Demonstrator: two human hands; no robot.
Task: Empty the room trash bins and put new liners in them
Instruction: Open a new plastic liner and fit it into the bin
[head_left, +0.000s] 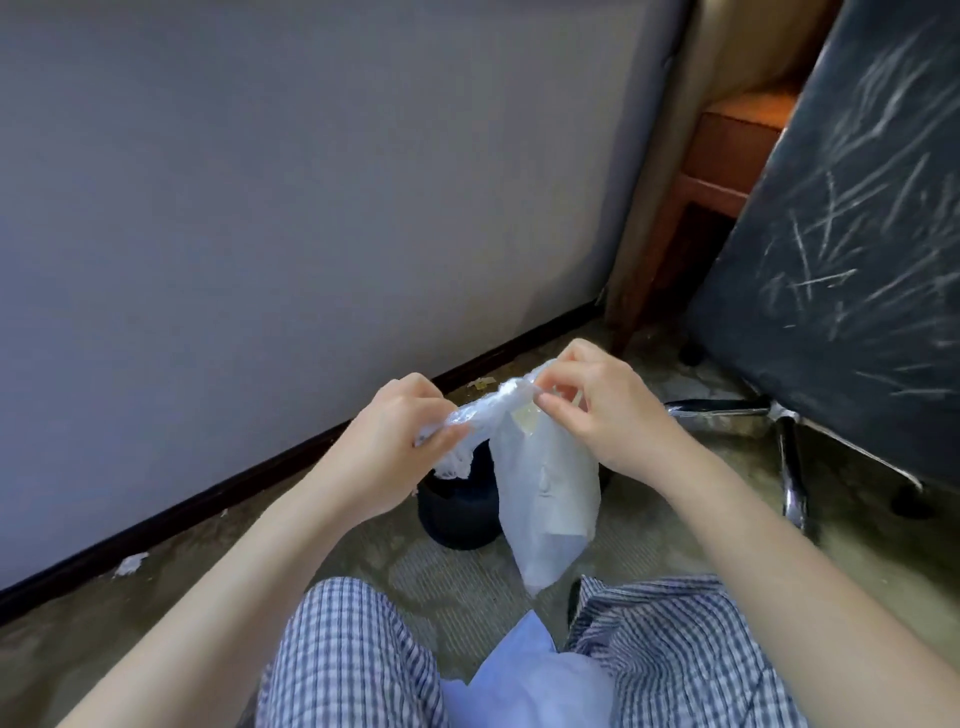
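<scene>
- So, both hands are up at the mouth of a white plastic trash bag (545, 488), with the bag hanging down between the forearms.
- Left hand (400, 441) is curled tight round a bunched, crinkled bit of the bag's top edge. That bit sticks out to the left of the neck and a loose frill of plastic droops under the fist.
- Right hand (602, 410) is pinching the other side of the top – thumb and fingertips closed on the plastic, the rest of the fingers bent over it.
- The bag's body sags straight down from the right hand and ends in a point just above the knees. Something pale shows through the plastic, can't tell what it is.
- A small dark bin (457, 509) sits on the carpet (363, 545) right behind the bag, below the left hand. The bag covers its right side, so I can't tell whether they touch.
- The bin is near the carpet's edge, where the black baseboard (260, 467) meets the grey wall (260, 182).
- A few scraps lie along that edge – a white one (131, 564) at the left and a yellowish one (480, 383) just behind the hands.
- On the right is a black office chair (841, 234) with a scratched-up back and a chrome base (789, 467). Some wooden furniture (717, 156) stands behind it in the corner.
- At the bottom edge you can see checked shorts (337, 649) and a light blue shirt (524, 675).
</scene>
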